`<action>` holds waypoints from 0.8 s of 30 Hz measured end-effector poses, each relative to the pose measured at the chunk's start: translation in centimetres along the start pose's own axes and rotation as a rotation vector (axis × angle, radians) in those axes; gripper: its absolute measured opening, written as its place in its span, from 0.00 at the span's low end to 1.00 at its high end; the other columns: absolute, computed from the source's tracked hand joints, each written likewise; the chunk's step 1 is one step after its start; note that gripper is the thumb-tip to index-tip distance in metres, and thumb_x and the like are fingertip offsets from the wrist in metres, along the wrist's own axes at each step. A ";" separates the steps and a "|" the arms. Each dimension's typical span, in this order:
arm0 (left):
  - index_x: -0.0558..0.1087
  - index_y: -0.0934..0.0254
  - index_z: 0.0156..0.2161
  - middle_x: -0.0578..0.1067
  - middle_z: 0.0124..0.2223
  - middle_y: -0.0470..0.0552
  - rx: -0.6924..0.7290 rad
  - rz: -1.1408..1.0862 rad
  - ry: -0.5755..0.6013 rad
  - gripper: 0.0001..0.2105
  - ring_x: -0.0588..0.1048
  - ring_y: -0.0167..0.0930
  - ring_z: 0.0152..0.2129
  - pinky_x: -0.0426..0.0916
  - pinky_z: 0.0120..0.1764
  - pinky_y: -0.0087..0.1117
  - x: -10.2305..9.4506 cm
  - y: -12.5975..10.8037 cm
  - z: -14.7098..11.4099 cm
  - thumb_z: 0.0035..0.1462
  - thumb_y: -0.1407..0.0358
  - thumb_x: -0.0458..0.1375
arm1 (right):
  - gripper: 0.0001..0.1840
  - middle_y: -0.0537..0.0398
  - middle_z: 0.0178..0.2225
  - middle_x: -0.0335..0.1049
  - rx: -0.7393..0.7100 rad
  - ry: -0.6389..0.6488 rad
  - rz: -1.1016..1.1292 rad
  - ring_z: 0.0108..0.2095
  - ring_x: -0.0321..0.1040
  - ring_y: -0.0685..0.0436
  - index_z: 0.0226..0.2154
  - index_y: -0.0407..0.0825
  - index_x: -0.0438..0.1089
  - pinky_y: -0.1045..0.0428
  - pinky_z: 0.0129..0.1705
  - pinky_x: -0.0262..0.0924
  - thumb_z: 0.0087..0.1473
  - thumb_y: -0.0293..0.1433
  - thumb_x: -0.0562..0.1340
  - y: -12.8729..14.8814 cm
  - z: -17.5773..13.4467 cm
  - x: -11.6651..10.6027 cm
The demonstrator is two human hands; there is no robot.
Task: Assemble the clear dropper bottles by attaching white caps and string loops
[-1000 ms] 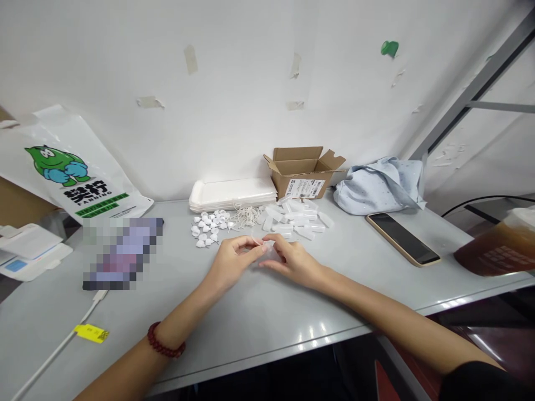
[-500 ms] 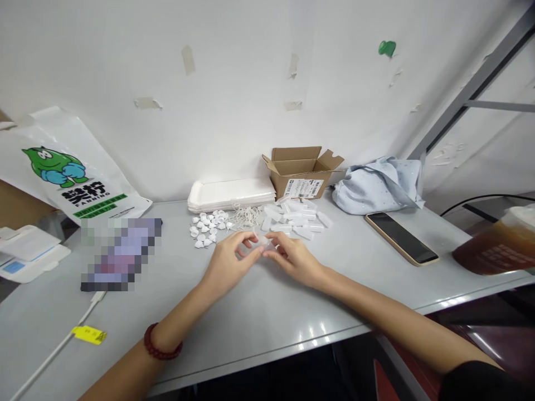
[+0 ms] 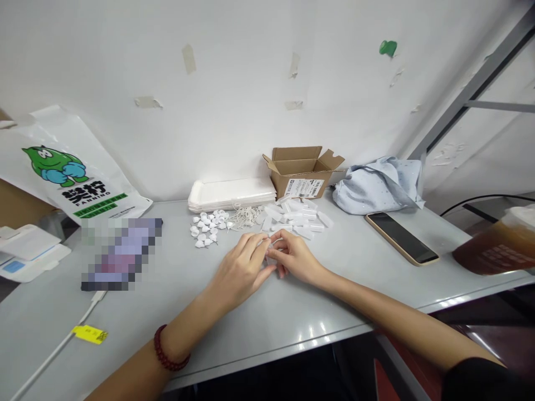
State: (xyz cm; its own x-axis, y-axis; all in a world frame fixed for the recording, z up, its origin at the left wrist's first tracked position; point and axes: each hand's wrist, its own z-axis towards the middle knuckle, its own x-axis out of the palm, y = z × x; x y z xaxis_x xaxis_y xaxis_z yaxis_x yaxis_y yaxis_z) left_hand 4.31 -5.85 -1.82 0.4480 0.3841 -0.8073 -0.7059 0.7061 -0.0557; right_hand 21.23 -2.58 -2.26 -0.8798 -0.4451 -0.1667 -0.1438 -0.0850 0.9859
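Note:
My left hand and my right hand meet over the grey table, fingertips close together. Between them they pinch a translucent plastic tube, mostly hidden by the fingers. Just beyond my right hand lies a loose pile of similar clear plastic tubes. Beside that pile is a tangle of thin off-white loops. Several small white caps, some with a thin stem, are scattered further left, past my left hand.
Behind the small parts stand a stack of white trays and an open cardboard box. To the right are a bluish cloth, a phone and a drink. A pixelated device with a white cable lies left.
My left hand has turned palm-down and slid right, its fingers now covering most of the clear tube. My right hand has barely shifted; the piles look the same.

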 end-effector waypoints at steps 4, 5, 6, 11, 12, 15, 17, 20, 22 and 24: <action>0.64 0.72 0.50 0.72 0.47 0.62 0.034 0.112 0.088 0.16 0.70 0.43 0.44 0.70 0.44 0.44 -0.4 -0.2 0.3 0.58 0.69 0.55 | 0.12 0.64 0.20 0.66 -0.010 0.036 -0.008 0.12 0.60 0.54 0.35 0.48 0.59 0.58 0.15 0.52 0.53 0.37 0.61 -0.5 0.3 -0.1; 0.65 0.72 0.49 0.72 0.46 0.62 0.037 0.124 0.102 0.14 0.70 0.42 0.43 0.70 0.43 0.44 -0.6 -0.2 0.4 0.58 0.70 0.54 | 0.12 0.64 0.20 0.67 -0.010 0.049 -0.015 0.13 0.61 0.54 0.36 0.48 0.59 0.58 0.16 0.52 0.53 0.37 0.60 -0.6 0.4 -0.2; 0.67 0.71 0.48 0.73 0.45 0.62 0.034 0.122 0.114 0.13 0.71 0.42 0.42 0.70 0.42 0.44 -0.9 0.0 0.4 0.58 0.71 0.53 | 0.13 0.63 0.22 0.68 -0.014 0.067 -0.028 0.13 0.61 0.54 0.38 0.48 0.60 0.58 0.17 0.54 0.53 0.37 0.60 -0.6 0.5 -0.2; 0.69 0.65 0.45 0.73 0.43 0.56 -0.134 -0.059 0.214 0.13 0.69 0.41 0.44 0.69 0.43 0.40 -2.7 2.9 -0.1 0.53 0.68 0.56 | 0.11 0.55 0.34 0.72 -0.073 0.181 -0.171 0.18 0.63 0.56 0.39 0.46 0.66 0.56 0.24 0.59 0.54 0.35 0.60 0.0 0.3 -0.4; 0.70 0.64 0.46 0.73 0.44 0.55 -0.182 -0.081 0.243 0.15 0.69 0.41 0.45 0.68 0.43 0.40 -3.1 3.7 -0.4 0.51 0.66 0.57 | 0.10 0.55 0.33 0.71 -0.078 0.185 -0.201 0.18 0.62 0.56 0.37 0.46 0.67 0.56 0.24 0.59 0.54 0.35 0.60 0.2 0.2 -0.4; 0.71 0.62 0.47 0.74 0.44 0.54 -0.315 -0.118 0.346 0.18 0.70 0.41 0.44 0.68 0.42 0.39 -4.0 5.7 -1.1 0.48 0.62 0.59 | 0.07 0.61 0.21 0.66 -0.065 0.169 -0.277 0.18 0.60 0.54 0.33 0.45 0.69 0.56 0.25 0.57 0.55 0.33 0.60 0.6 0.0 -0.4; 0.72 0.62 0.45 0.74 0.42 0.54 -0.385 -0.127 0.416 0.18 0.71 0.41 0.43 0.68 0.42 0.38 -4.6 6.5 -1.4 0.47 0.61 0.59 | 0.06 0.63 0.17 0.62 -0.055 0.157 -0.310 0.18 0.59 0.54 0.32 0.45 0.70 0.56 0.25 0.56 0.55 0.32 0.59 0.7 -0.1 -0.4; 0.73 0.61 0.42 0.74 0.39 0.53 -0.468 -0.153 0.537 0.17 0.72 0.41 0.41 0.69 0.40 0.36 -5.5 6.8 -1.5 0.45 0.61 0.59 | 0.06 0.62 0.17 0.62 -0.062 0.146 -0.338 0.19 0.59 0.53 0.30 0.45 0.70 0.55 0.27 0.56 0.55 0.30 0.59 0.8 -0.1 -0.4; 0.74 0.60 0.42 0.74 0.40 0.52 -0.508 -0.178 0.600 0.17 0.73 0.40 0.40 0.69 0.39 0.35 -6.1 6.7 -1.4 0.43 0.61 0.60 | 0.06 0.62 0.18 0.63 -0.074 0.143 -0.353 0.19 0.59 0.53 0.30 0.45 0.70 0.55 0.27 0.56 0.55 0.30 0.59 0.8 -0.1 -0.5; 0.74 0.59 0.43 0.74 0.41 0.52 -0.532 -0.203 0.650 0.18 0.74 0.39 0.39 0.70 0.39 0.35 -6.5 6.6 -1.5 0.43 0.60 0.60 | 0.06 0.61 0.19 0.63 -0.088 0.137 -0.369 0.20 0.59 0.53 0.29 0.45 0.70 0.56 0.26 0.56 0.55 0.30 0.59 0.8 0.0 -0.6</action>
State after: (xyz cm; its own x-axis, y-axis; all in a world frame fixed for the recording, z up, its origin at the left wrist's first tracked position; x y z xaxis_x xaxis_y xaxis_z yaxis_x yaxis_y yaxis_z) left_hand -4.11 -4.55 2.23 0.3050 -0.2500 -0.9189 -0.8820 0.2898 -0.3716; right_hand 21.65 -2.43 -1.35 -0.7067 -0.4847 -0.5154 -0.3944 -0.3348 0.8558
